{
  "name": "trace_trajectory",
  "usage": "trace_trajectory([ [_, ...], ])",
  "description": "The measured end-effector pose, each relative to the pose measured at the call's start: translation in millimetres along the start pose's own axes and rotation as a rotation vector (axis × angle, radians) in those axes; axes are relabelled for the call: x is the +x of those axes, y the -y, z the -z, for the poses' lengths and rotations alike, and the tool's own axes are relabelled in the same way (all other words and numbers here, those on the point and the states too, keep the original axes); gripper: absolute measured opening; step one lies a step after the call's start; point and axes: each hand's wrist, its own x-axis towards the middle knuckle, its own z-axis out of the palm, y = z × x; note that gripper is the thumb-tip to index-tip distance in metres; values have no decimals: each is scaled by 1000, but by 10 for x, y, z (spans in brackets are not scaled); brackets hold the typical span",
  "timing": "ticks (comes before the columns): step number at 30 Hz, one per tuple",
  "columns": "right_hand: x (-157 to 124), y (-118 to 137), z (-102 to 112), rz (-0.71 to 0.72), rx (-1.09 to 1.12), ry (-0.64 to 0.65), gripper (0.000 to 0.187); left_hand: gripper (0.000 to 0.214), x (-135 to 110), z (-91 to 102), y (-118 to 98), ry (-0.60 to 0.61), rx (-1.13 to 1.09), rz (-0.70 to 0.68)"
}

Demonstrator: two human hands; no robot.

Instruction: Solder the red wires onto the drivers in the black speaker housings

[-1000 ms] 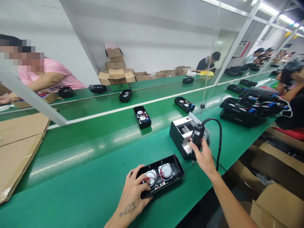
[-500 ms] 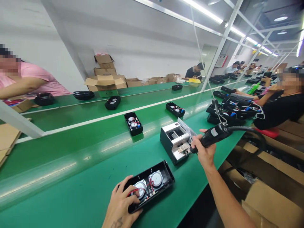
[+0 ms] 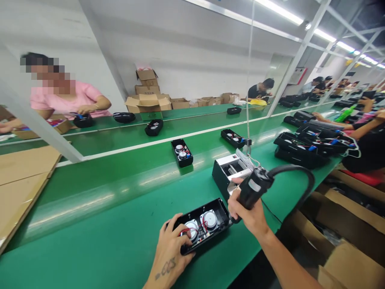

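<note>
One speaker housing (image 3: 222, 217) is clamped in left grip (image 3: 174, 245), one screwdriver (image 3: 254, 189) in right grip (image 3: 251, 214).

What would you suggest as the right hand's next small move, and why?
Probably move the black tool over the open housing: the right hand grips it beside the housing's right end, while the left hand holds the opposite end.

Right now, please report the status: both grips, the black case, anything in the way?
Left grip on black case, open side up. Right grip around black corded tool. Red wires inside case; boxy machine close beyond right grip.
</note>
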Motion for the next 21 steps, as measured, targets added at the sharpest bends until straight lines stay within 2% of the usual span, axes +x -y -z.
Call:
trace_trajectory([
  [2,-156,4,-281,40,181,77,44,21,9,16,-74,18,-26,21],
  [4,-259,-8,-537,83,273,158,41,19,9,12,-115,23,-55,31],
  [8,-337,-69,-850,76,268,270,42,14,-4,-11,-148,-30,-105,47],
  [12,-362,-172,-920,47,156,290,42,27,7,13,-196,-61,-125,50],
  [16,-376,-283,-927,0,118,267,40,41,34,53,-227,-26,-132,81],
  [21,-365,-338,-942,-17,162,237,40,35,37,50,-211,0,-147,97],
])
